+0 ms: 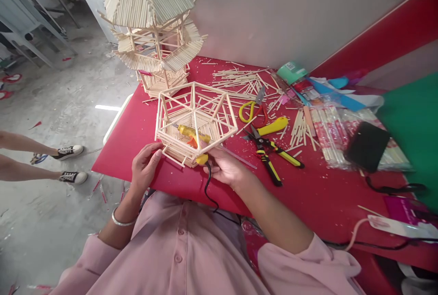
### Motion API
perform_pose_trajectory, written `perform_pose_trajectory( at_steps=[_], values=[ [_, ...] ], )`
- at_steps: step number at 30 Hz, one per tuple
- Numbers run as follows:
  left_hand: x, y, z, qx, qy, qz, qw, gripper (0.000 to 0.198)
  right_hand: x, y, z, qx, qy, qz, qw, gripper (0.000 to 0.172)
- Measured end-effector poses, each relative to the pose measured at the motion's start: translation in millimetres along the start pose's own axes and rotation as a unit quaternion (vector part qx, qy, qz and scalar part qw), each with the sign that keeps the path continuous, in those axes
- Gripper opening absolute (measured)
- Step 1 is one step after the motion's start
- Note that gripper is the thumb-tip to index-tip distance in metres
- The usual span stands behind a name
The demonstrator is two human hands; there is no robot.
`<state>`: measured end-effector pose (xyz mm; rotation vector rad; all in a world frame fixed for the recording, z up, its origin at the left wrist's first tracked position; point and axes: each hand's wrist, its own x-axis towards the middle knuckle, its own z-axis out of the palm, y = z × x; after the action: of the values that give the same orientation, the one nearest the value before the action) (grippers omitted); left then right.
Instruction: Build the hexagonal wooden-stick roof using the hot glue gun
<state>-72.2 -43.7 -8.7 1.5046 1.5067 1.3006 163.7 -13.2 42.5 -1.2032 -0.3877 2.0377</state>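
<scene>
A six-sided frame of thin wooden sticks (233, 114) rests on the red tabletop in front of me. My left hand (145, 167) is closed at its near left corner, thumb and fingers pinching the low railing there. Through the near side of the frame reaches a yellow hot glue gun (186, 131) with an orange trigger, its nozzle pointing left inside. My right hand (224, 167) is closed around the glue gun's handle, partly hidden behind the frame's sticks. A black cord hangs from the handle toward my lap.
Behind the frame stands a tall stick pagoda (153, 7). To the right lie loose sticks (239, 80), scissors (253, 110), black-and-yellow pliers (270, 153), bagged sticks (330, 135) and a black phone-like object (367, 146). A person's legs (30, 160) show at left.
</scene>
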Motion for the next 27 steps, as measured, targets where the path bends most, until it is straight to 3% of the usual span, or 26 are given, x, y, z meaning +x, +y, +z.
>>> perform_pose_trajectory(
  at_steps=[7, 13, 27],
  values=[
    [0, 4, 2.0, 0.007, -0.007, -0.008, 1.000, 0.033, -3, -12, 2, 0.044, 0.021, 0.086, 0.995, 0.017],
    [-1, 3, 3.0, 0.007, -0.014, 0.008, 1.000, 0.031, -2, -13, -9, 0.061, -0.034, 0.059, 0.996, 0.015],
    [0, 5, 1.9, 0.016, -0.028, 0.018, 0.999, 0.028, 17, -30, 4, -0.066, -0.018, 0.033, 0.997, 0.024]
  ],
)
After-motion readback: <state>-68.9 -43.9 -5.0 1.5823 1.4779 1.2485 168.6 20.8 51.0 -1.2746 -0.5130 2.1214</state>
